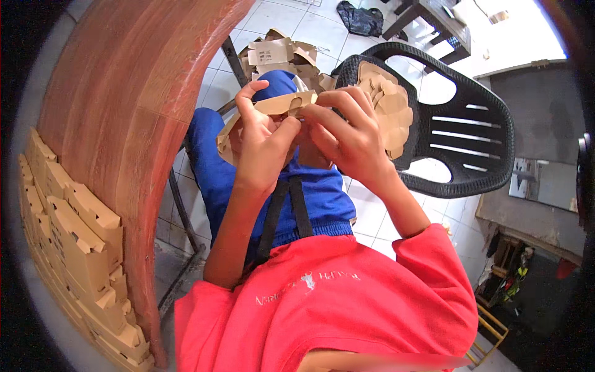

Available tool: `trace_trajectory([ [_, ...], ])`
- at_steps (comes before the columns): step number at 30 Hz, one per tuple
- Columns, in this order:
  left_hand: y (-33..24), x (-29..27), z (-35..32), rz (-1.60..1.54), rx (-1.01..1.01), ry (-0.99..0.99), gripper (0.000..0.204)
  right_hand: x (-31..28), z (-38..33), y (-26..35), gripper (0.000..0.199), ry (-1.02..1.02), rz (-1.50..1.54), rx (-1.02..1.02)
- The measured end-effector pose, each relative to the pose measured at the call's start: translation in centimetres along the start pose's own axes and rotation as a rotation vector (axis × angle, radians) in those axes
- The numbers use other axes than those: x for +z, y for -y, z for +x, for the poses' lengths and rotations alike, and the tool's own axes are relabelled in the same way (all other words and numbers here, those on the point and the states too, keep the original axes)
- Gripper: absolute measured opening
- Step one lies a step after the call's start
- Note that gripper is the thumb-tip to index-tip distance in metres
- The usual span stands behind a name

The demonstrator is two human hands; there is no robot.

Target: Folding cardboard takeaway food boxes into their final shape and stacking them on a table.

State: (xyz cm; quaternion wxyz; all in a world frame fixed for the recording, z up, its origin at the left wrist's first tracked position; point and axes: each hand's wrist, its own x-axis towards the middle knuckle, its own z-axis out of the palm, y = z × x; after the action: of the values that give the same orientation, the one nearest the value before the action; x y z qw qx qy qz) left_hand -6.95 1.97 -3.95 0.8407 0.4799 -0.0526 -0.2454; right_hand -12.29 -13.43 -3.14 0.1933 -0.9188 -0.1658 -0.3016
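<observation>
Over my lap I hold a partly folded brown cardboard box (282, 104) in both hands. My left hand (263, 139) grips its near side, thumb pressed toward the middle and index finger raised above the rim. At the box's right end, the bent fingers of my right hand (347, 124) pinch a flap near the corner. My hands hide much of the box's lower part. To the right of my right hand, a loose pile of flat cardboard pieces (393, 115) lies on a black plastic chair (462, 133).
A reddish-brown wooden tabletop (133, 93) curves along my left. Several folded cardboard boxes (80, 245) are stacked at its lower left. More cardboard boxes (273, 53) lie heaped on the tiled floor beyond my knees. A black plastic bag (359, 18) and a dark table (434, 22) are farther back.
</observation>
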Motion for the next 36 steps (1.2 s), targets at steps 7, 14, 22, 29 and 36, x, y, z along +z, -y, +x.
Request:
trace_trajectory([
  [7, 0.2, -0.5, 0.3, -0.050, 0.037, -0.010, 0.060, 2.2, 1.1, 1.6, 0.013, -0.348, -0.035, 0.147],
  [14, 0.9, -1.0, 1.2, -0.174, 0.098, -0.109, 0.044, 3.8, 1.8, 3.3, 0.018, -0.211, 0.029, 0.564],
  [22, 1.3, -2.9, 0.6, -0.021, -0.028, -0.012, 0.037, 3.0, 1.7, 0.5, 0.026, -0.008, 0.067, 0.260],
  [29, -0.9, -3.1, -0.6, 0.869, 0.150, -0.001, 0.029, 2.1, 1.8, -0.5, 0.018, 0.030, 0.018, 0.204],
  [36, -2.8, -3.9, 0.3, 1.461, 0.762, -0.116, 0.022, 2.8, 3.3, 0.4, 0.008, -0.053, 0.097, 0.177],
])
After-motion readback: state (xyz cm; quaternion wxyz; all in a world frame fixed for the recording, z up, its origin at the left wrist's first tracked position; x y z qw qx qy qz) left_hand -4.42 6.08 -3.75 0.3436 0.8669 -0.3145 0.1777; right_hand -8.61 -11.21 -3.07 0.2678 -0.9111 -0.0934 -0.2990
